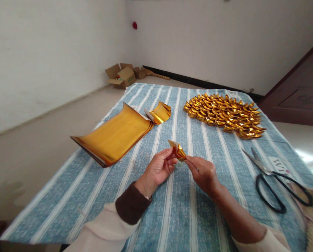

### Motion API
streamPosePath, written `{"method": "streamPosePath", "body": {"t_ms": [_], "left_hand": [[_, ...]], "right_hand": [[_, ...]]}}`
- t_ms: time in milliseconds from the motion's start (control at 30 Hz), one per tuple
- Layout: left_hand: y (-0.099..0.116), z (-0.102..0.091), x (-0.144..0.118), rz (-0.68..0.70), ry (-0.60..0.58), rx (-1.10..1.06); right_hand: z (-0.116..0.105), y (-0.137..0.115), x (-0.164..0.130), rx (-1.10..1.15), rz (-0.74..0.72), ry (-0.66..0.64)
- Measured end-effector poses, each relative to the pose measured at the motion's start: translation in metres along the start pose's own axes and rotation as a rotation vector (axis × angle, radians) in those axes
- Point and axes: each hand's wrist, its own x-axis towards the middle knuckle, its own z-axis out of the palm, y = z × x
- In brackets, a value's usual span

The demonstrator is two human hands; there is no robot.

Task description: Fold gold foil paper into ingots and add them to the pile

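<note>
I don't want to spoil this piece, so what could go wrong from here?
The small gold piece, pinched between the left hand and right hand, might crease or tear if tugged. The open scissors lie near the folded gold pieces and could nick a reaching hand. The large gold sheets, curled at the edges, might slide if bumped.

Foil is gold, cloth striped blue-white, door perhaps maroon.

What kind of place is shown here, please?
Probably a room in a home: a striped cloth lies spread out, boxes sit on the floor, and pale walls stand behind.
</note>
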Motion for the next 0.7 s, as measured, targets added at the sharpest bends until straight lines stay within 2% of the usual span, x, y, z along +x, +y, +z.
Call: {"method": "streamPosePath", "body": {"t_ms": [200, 433, 600, 700], "left_hand": [[0.002, -0.002, 0.003, -0.052, -0.016, -0.043], [0.005, 0.002, 0.002, -0.097, -0.050, -0.089], [0.010, -0.003, 0.002, -0.135, -0.106, -0.056], [0.013, -0.008, 0.002, -0.108, -0.127, -0.022]], "right_hand": [[-0.001, 0.001, -0.003, -0.012, -0.027, -0.046], [-0.003, 0.003, -0.003, -0.044, -0.148, -0.047], [-0.009, 0.001, 0.002, -0.024, -0.223, -0.040], [-0.013, 0.000, 0.004, -0.002, -0.252, -0.054]]}}
